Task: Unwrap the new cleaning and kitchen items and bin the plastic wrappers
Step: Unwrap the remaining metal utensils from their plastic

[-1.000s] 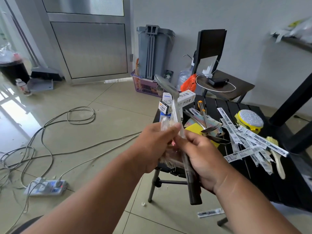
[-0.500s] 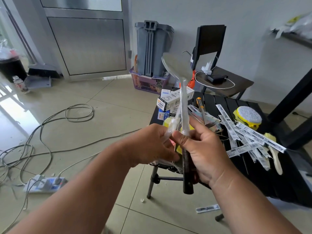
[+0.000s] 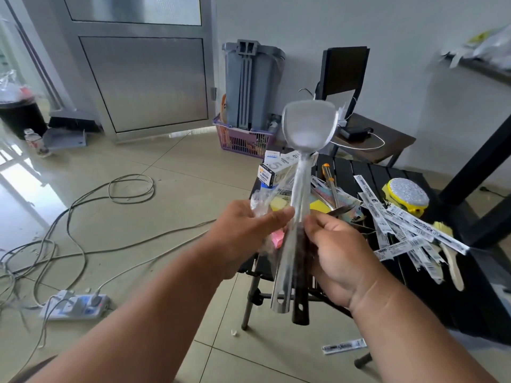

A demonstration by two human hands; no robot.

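We grip spatula upright: right hand on handle, left hand fingers pinching clear wrapper. Risk: hard yank tears film, or spatula slips.

We see two bare forearms reaching up from the bottom edge, meeting in the middle around an upright metal spatula. Our left hand sits just left of the spatula's shaft, thumb stretched toward it, fingers curled on crumpled clear plastic wrapper. Our right hand sits just right of the shaft, fingers wrapped round the dark handle, thumb pressed against the metal. Both wrists are straight, backs of the hands facing us.
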